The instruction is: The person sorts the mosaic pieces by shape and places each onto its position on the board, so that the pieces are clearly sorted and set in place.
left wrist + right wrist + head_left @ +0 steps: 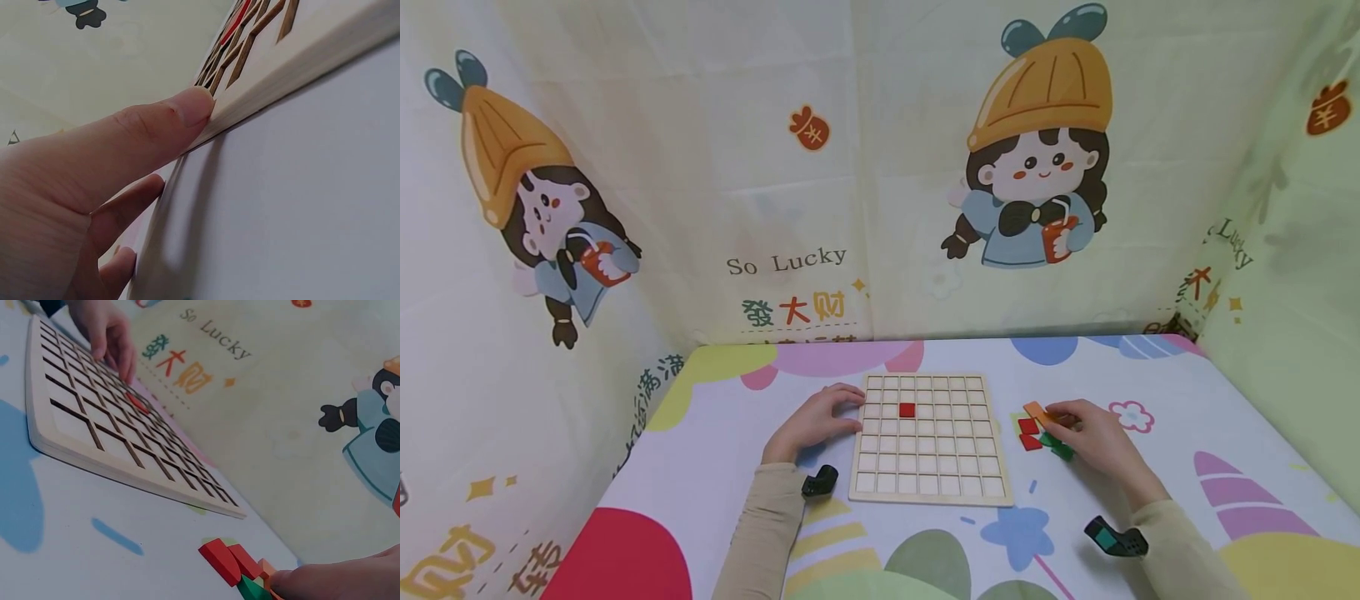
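Observation:
A square wooden grid board (931,502) lies flat on the table, with one red square tile (907,410) in a cell of its upper left part. At the board's left edge, my left hand (816,423) touches the side; the thumb (190,109) rests against the rim in the left wrist view. To the right of the board, my right hand (1093,437) pinches an orange tile (1037,412) between thumb and fingers. Just below it lie red tiles (1030,442) and green tiles (1062,451) in a small cluster. The right fingers are partly hidden in the right wrist view.
The table (730,500) wears a white cloth with colourful printed shapes. A patterned curtain (917,292) hangs behind it and on both sides. Each wrist carries a small black device, such as the right wrist camera (1116,537).

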Demonstrator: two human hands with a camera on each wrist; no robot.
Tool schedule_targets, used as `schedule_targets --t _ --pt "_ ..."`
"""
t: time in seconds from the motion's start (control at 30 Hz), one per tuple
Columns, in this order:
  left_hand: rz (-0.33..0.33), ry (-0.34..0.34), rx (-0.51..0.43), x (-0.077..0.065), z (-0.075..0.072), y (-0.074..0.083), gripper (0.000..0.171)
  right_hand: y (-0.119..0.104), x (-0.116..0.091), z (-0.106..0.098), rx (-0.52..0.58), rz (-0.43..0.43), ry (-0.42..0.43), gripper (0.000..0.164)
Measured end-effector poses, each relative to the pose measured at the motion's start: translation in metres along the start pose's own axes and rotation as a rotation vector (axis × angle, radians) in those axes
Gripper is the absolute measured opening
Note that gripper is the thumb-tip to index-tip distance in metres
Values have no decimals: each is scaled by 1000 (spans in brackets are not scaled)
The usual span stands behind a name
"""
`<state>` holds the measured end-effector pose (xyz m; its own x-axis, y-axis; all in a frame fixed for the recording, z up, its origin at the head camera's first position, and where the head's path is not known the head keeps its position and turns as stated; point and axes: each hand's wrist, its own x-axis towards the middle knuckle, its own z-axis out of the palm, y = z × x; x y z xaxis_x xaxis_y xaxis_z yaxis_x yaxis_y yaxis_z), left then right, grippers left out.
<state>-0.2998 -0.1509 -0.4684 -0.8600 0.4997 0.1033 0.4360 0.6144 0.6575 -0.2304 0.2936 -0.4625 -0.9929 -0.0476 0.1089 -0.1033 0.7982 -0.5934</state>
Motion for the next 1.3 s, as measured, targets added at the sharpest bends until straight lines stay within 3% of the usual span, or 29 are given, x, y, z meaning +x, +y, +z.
schedule_targets --t 0.77,0.93,1.3 --pt "23 3 -35 -1 -1 2 39 4 4 -4 -42 -33 27 36" --pt "8 4 -30 0 0 0 40 10 5 -7 -79 -36 59 33" --pt "-9 1 -26 0 0 0 40 17 5 -11 -81 -73 42 31"
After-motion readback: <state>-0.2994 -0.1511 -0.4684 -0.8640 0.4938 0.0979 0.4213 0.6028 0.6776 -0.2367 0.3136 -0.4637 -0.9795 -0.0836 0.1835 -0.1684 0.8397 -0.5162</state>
